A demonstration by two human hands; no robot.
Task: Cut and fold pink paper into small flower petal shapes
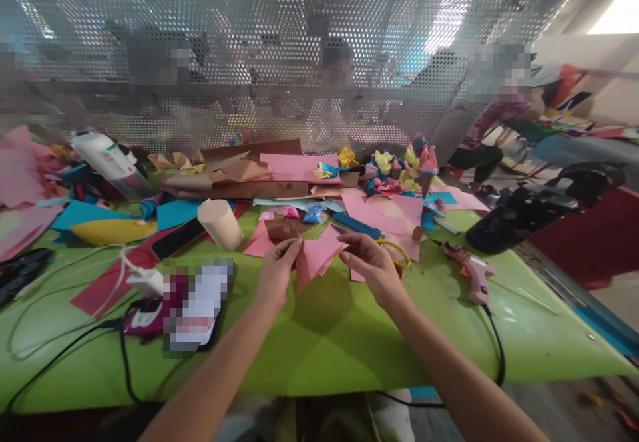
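Note:
A folded pink sheet of paper is held just above the green table between both hands. My left hand pinches its left edge with closed fingers. My right hand grips its right corner, fingers also closed. Yellow-handled scissors lie right behind my right hand. More pink sheets are spread just beyond the held paper.
A pink glue gun with a black cord lies to the right. A cream paper cylinder, a dark phone, a white charger and cables sit left. Coloured paper scraps and cardboard pile along a perforated metal screen. People sit behind it.

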